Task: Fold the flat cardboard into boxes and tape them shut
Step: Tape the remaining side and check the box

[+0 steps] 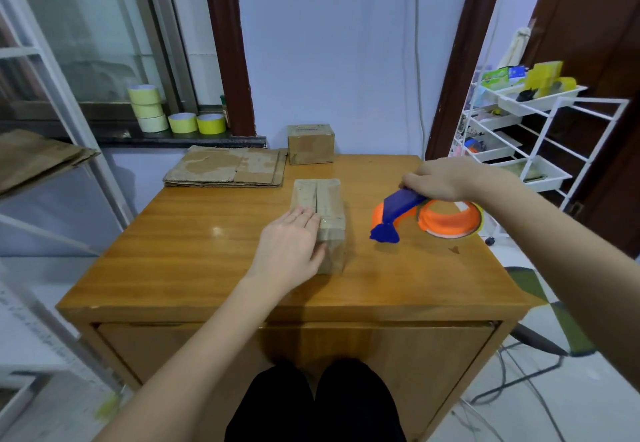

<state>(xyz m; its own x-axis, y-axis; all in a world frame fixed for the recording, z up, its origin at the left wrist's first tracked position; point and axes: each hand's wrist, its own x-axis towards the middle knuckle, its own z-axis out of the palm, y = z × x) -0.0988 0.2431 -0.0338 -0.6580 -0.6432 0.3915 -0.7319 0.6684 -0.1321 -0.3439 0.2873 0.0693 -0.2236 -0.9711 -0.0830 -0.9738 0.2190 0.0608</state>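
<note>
A small folded cardboard box (323,199) lies on the wooden table (194,254), its two top flaps meeting along a middle seam. My left hand (294,244) lies flat on its near left part, fingers straight, pressing the flap down. To the right, my right hand (440,178) grips the blue handle of an orange and blue tape dispenser (429,216) that sits on the table, apart from the box. A stack of flat cardboard (225,168) lies at the table's far left. A closed box (310,143) stands at the far edge.
Several yellow tape rolls (173,112) sit on the windowsill behind. A white wire cart (512,130) with trays stands to the right of the table. A metal shelf (41,150) holding cardboard is on the left. Cables lie on the floor at right.
</note>
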